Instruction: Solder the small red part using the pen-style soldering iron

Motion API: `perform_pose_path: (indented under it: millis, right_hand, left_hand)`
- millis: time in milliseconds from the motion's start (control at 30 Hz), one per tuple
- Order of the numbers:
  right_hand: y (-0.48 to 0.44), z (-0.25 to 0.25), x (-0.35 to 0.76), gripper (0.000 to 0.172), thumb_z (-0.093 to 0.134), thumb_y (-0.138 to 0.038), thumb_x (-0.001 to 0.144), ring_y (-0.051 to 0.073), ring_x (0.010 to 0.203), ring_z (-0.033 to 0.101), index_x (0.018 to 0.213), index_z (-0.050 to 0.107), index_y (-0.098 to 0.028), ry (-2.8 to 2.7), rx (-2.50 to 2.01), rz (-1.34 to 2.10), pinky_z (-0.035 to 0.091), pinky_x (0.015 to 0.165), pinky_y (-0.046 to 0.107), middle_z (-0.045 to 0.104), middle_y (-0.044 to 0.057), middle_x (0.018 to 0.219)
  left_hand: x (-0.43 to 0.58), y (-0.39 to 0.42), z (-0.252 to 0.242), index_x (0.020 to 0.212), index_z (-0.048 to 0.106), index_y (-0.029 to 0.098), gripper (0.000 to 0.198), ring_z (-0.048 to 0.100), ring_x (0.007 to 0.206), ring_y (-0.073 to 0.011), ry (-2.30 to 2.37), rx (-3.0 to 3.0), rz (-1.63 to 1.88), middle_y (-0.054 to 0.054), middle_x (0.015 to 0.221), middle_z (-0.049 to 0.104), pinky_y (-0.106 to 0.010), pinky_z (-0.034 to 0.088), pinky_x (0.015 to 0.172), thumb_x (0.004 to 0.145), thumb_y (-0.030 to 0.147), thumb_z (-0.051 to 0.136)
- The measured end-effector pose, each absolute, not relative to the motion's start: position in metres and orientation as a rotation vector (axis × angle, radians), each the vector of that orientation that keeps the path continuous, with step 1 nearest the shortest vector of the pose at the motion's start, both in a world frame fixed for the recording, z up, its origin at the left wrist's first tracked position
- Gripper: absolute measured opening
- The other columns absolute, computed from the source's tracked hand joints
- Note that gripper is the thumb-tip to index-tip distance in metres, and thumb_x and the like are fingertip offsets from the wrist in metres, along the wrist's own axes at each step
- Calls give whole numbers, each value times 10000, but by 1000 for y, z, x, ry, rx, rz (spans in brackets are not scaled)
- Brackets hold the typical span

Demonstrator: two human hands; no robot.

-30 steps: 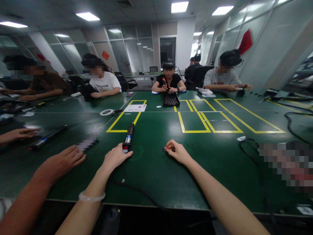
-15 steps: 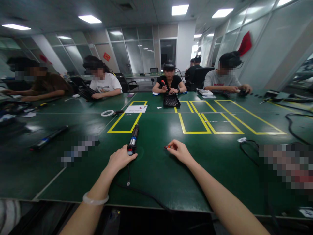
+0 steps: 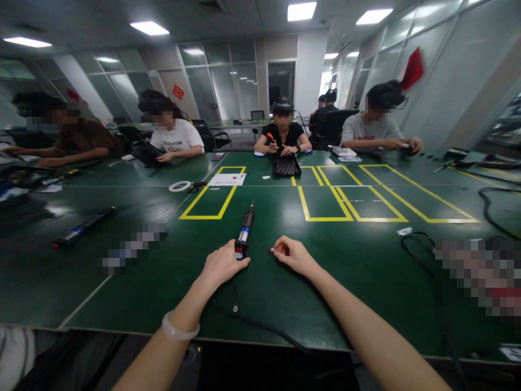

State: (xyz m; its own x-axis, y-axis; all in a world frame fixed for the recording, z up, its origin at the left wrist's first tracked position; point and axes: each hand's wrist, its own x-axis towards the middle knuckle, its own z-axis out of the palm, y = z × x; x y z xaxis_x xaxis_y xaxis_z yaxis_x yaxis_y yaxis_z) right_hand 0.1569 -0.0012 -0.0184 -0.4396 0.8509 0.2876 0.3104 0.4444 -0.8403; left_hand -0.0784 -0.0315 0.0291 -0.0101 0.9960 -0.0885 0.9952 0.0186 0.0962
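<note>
My left hand (image 3: pixel 223 263) is closed around the rear of an electric screwdriver (image 3: pixel 245 227), whose casing looks opened. A silver motor section with a blue band shows, and its thin bit points away from me. From beneath this hand a short wire ends in a ring terminal (image 3: pixel 235 308), and a black cord (image 3: pixel 260 325) runs to the table's near edge. Just to the right, my right hand (image 3: pixel 293 254) pinches a small red part (image 3: pixel 272 250), apart from the screwdriver. The part's exact kind is too small to make out.
Another screwdriver-like tool (image 3: pixel 83 228) lies at left on the green table (image 3: pixel 264 293). Yellow tape outlines (image 3: pixel 329 219), a white sheet (image 3: pixel 226 180) and a white tape roll (image 3: pixel 179 186) are farther off. A co-worker opposite sits behind a black tray (image 3: pixel 286 166). Cables (image 3: pixel 419 255) lie at right.
My left hand has moved right with the electric screwdriver, bringing it nearer my right hand. The bit now shows clearly. My right hand has shifted slightly left and down with the small red part.
</note>
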Motion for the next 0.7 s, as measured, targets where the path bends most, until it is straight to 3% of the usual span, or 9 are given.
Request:
perform_pose_path:
  millis: [700]
  right_hand:
    - [-5,-21,147,112,612,-208,773,99,562,497,819,512,-186,-2069,-998,906,359,534,196,536,-50,633]
  left_hand:
    - [-23,-38,29,1053,480,204,443,643,901,-277,1946,2248,79,-96,1015,652,-330,451,695,747,524,512]
